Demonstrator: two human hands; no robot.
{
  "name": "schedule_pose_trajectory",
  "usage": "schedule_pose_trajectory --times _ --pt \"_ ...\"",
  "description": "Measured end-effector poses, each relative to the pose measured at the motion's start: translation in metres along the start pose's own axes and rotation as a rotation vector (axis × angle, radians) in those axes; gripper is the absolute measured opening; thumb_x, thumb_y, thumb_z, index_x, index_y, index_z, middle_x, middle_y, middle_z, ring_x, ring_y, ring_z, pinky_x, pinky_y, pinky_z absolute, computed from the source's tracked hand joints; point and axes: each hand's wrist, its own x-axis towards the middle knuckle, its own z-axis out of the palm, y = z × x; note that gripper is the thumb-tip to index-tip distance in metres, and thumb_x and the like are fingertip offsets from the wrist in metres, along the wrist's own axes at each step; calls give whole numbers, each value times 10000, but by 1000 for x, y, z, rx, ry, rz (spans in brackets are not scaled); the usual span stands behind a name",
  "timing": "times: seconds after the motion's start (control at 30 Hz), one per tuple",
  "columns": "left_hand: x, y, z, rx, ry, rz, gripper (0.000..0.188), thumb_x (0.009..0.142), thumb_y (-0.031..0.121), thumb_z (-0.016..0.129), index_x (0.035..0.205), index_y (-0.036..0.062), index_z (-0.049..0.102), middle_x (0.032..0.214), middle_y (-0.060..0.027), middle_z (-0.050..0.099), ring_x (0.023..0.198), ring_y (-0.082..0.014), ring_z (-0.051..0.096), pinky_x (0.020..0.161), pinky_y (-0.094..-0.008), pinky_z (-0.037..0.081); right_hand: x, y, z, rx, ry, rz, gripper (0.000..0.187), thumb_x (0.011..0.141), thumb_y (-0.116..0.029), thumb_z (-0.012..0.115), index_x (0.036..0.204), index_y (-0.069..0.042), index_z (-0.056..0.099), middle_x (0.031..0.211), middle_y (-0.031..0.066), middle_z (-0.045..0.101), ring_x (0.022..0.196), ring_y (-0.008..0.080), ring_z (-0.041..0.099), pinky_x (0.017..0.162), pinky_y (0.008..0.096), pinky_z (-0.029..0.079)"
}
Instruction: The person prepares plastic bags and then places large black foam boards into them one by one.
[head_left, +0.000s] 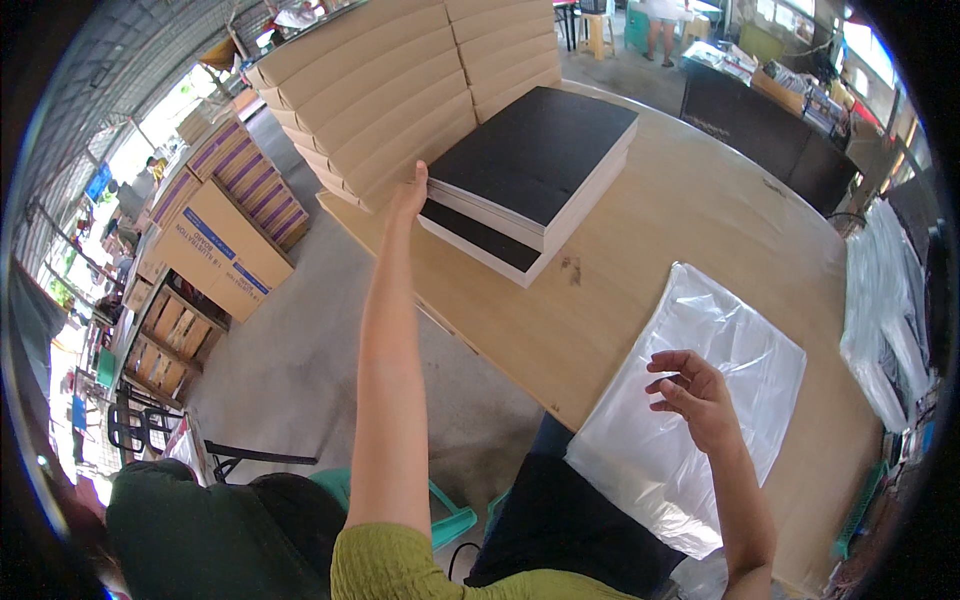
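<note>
A stack of black-topped boards with pale edges lies at the far side of the table. Its upper part sits askew on a lower part, whose black top shows along the near side. My left hand reaches far forward and touches the left edge of the upper stack; most of its fingers are hidden. Over a pile of clear plastic sleeves nearer to me hovers my right hand. Its fingers are bent and apart, with nothing visible held in them.
Tall piles of tan cartons stand behind and left of the boards. The brown tabletop curves to the right, where more plastic sleeves hang. A large cardboard box leans at left. A green stool is below.
</note>
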Motion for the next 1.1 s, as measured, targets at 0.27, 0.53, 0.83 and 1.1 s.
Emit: schedule_pose_trajectory --times 0.27,0.53,0.83,1.1 --pt "-8 14 -12 179 -130 8 1013 833 786 184 1262 -69 518 1325 -314 448 1318 -415 354 1094 -461 271 4 5 -12 7 -7 -13 392 848 -151 678 1180 9 544 1102 96 594 903 158 611 743 305 543" --pt "-57 33 -17 212 -93 84 1019 816 813 136 1069 -16 674 1275 -304 506 1298 -395 399 1071 -456 294 47 9 -13 -76 6 -28 428 858 -215 673 1206 -8 536 1097 78 581 892 133 590 735 291 524" --pt "-196 65 28 110 -233 268 607 954 532 365 1141 -6 574 1045 -231 624 1037 -387 589 883 -467 473 225 -20 -63 -68 206 -37 933 777 -692 560 1475 -144 271 1465 157 325 1285 358 359 1002 493 338" --pt "-257 1 92 -1230 -51 -279 585 897 554 518 1112 12 565 1030 -110 595 903 -212 576 837 -343 485 283 1 -42 215 -77 47 418 806 -336 727 1101 -64 612 1003 66 666 899 228 646 787 372 526"
